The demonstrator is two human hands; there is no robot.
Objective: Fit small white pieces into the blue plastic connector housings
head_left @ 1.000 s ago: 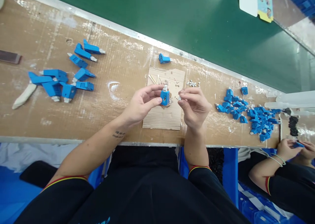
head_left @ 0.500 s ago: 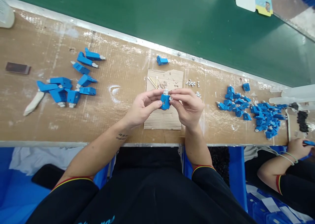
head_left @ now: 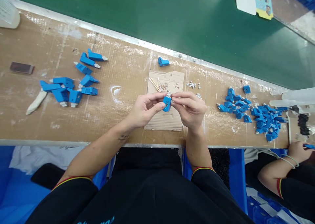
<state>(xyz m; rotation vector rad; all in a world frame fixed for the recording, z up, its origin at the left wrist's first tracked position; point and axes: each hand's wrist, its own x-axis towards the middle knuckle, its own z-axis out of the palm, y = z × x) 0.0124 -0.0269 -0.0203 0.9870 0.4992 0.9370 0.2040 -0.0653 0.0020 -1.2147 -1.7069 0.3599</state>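
My left hand [head_left: 144,108] pinches a small blue plastic part [head_left: 167,102] between thumb and fingers, above a piece of cardboard [head_left: 164,119] on the worn wooden bench [head_left: 123,69]. My right hand [head_left: 190,109] is closed in a pinch at the top of that same part, where a small whitish tip shows. What the right fingertips hold, if anything, is too small to make out. Thin wooden sticks [head_left: 154,83] lie on the cardboard's far edge.
Several finished blue parts with white tips [head_left: 71,82] lie at the left, a heap of small blue parts [head_left: 256,114] at the right. Tiny metal bits [head_left: 193,84], a lone blue part [head_left: 163,61], a green belt [head_left: 172,17]. A co-worker's hand [head_left: 296,150] at far right.
My right hand closed the gap and came onto the top of the blue part. The part tilted slightly in my left fingers.
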